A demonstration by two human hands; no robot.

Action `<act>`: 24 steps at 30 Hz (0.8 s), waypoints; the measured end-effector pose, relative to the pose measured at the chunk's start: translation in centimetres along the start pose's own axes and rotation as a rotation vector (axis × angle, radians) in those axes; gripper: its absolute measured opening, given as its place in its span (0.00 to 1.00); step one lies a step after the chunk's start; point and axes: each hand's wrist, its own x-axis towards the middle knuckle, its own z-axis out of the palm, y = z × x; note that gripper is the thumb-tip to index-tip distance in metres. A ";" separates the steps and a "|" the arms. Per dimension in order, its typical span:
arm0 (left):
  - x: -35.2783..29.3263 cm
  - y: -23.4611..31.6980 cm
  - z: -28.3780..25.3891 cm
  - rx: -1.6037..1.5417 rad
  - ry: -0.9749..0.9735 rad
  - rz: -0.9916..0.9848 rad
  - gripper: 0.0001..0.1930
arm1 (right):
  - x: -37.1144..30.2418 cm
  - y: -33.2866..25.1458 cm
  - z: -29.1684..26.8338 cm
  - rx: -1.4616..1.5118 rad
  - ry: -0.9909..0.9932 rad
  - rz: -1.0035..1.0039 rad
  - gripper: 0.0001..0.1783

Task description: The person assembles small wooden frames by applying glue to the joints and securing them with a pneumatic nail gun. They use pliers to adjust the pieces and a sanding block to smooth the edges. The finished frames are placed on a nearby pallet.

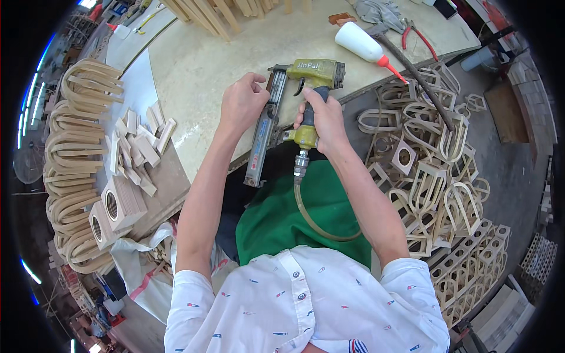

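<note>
My right hand (pixel 323 117) grips the dark handle of a yellow-green pneumatic nail gun (pixel 309 76) held over the near edge of the pale workbench (pixel 194 65). An air hose (pixel 312 217) runs from the gun's base down past my green apron. My left hand (pixel 244 100) is closed on the gun's long grey metal magazine (pixel 262 141), near its top. Whether the magazine is slid open I cannot tell.
Small wood blocks (pixel 138 147) and two square blocks with round holes (pixel 115 209) lie at the left, beside stacks of bent U-shaped wooden pieces (pixel 73 153). A glue bottle (pixel 362 44), hammer (pixel 412 67) and pliers (pixel 415 32) sit at the right. Assembled wooden frames (pixel 432 176) are piled on the floor.
</note>
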 end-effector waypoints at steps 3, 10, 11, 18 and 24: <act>0.1 0.1 0.3 0.091 0.012 0.038 0.18 | 0.0 0.0 0.0 -0.007 0.005 0.008 0.13; -0.2 0.7 1.6 0.285 0.115 0.080 0.20 | 0.2 0.3 -0.2 0.000 -0.009 0.005 0.13; -0.2 0.8 1.7 0.297 0.122 0.081 0.20 | 0.1 0.2 -0.2 0.000 -0.012 0.005 0.13; -0.1 1.1 1.3 0.284 0.082 0.085 0.20 | 0.1 0.1 -0.1 0.001 -0.027 -0.002 0.13; -0.3 1.0 0.7 0.147 -0.004 -0.004 0.22 | 0.1 0.2 -0.2 0.020 -0.032 -0.001 0.13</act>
